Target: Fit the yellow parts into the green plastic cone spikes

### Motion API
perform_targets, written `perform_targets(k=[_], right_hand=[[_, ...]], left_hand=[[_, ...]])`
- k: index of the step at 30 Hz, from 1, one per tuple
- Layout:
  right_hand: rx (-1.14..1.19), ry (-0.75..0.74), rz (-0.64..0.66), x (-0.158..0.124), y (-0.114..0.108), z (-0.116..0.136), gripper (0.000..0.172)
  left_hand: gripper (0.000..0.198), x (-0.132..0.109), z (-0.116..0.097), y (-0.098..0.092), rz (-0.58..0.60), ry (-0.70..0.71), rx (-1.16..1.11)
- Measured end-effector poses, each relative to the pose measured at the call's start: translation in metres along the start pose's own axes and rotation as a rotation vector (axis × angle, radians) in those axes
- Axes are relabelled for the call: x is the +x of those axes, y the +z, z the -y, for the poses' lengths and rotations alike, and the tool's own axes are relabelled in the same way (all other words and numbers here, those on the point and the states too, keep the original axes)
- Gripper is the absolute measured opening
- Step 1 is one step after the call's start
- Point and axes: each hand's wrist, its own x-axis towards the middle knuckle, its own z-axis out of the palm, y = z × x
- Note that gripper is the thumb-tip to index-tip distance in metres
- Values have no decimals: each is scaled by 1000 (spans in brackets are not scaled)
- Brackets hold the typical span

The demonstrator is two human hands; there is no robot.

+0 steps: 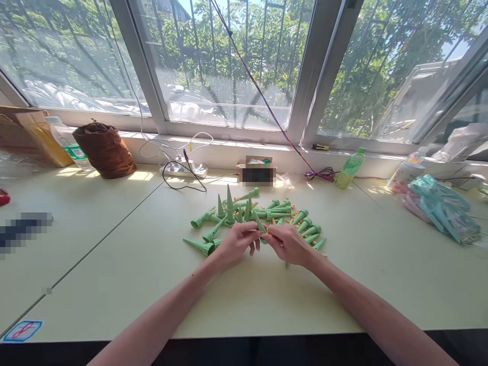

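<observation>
L hand pinching grn cone | R hand pinching yellow bit (at cone) | grn btl part-full

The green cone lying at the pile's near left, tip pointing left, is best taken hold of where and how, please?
I'd pinch the green cone around its tapered body, probably just short of the wide end, coming from the left and slightly above. It lies on its side, slim tip pointing away from the pile, while its wide end sits close to a neighbouring cone.
</observation>
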Motion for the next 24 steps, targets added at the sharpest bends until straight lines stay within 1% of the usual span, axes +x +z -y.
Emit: perform_targets(k=[5,7,14,24], right_hand=[[-76,-30,21,1,-1,4,32],[-106,-40,20,0,-1,5,32],[-236,-46,24,-2,2,6,33],[-370,-80,-11,-1,8,11,34]], left_hand=[[32,-1,0,-6,110,-13,-31],[34,-1,-1,-7,128,-19,-38],[46,0,-2,-6,89,-75,26],[52,1,-5,-2,79,-156,-10]])
